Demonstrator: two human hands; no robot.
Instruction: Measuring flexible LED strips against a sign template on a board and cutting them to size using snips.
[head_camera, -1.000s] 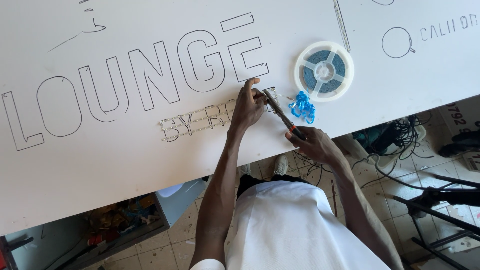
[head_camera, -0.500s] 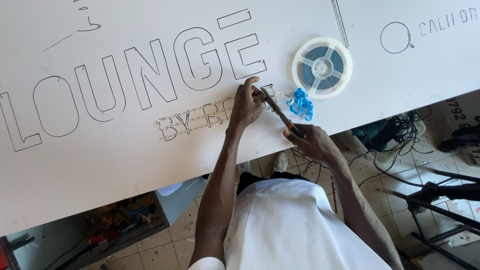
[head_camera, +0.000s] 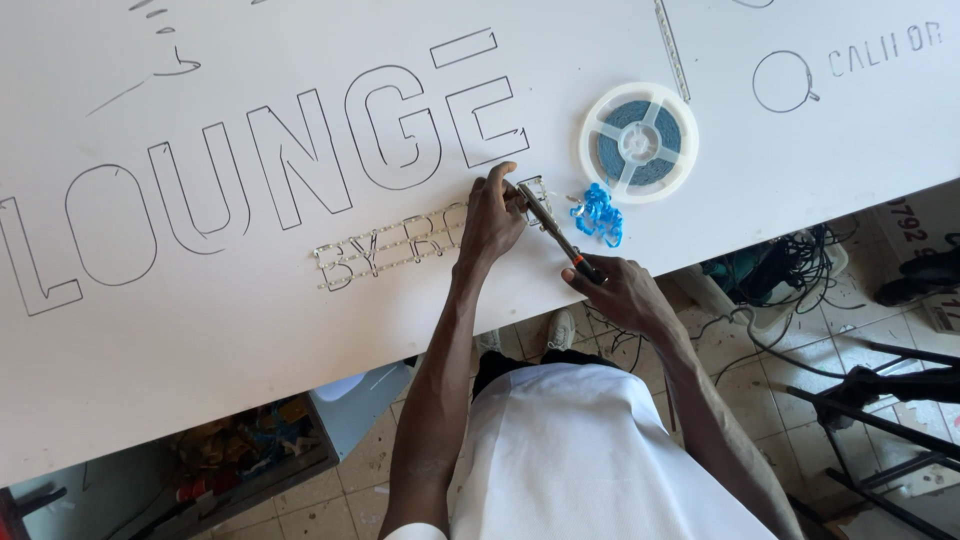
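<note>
Nearest to me I see my white-shirted torso and both bare forearms reaching up over the edge of the large white sign board (head_camera: 250, 380). My right hand (head_camera: 615, 292) is closed around the dark handle of a slim metal hand tool with an orange band (head_camera: 555, 232), which slants up and left so that its tip meets my left hand (head_camera: 492, 218). That left hand is pressed flat, fingers curled down, on the end of a narrow silvery strip (head_camera: 385, 257) laid into the small cut letters; I cannot tell whether it pinches the strip or only holds it down. The tool's tip sits just beside those fingertips, at the strip's right end.

Just right of the tool lies a curl of bright blue ribbon-like peel (head_camera: 598, 214), and beyond it a round white plastic reel wound with grey-blue strip (head_camera: 638, 142), flat on the board.

Farther up run large outlined letters (head_camera: 300, 160). Below the board's edge I see a pale tiled floor (head_camera: 800, 370), a tangle of black cables (head_camera: 790, 272) and black metal stand legs (head_camera: 880, 420) at the right
</note>
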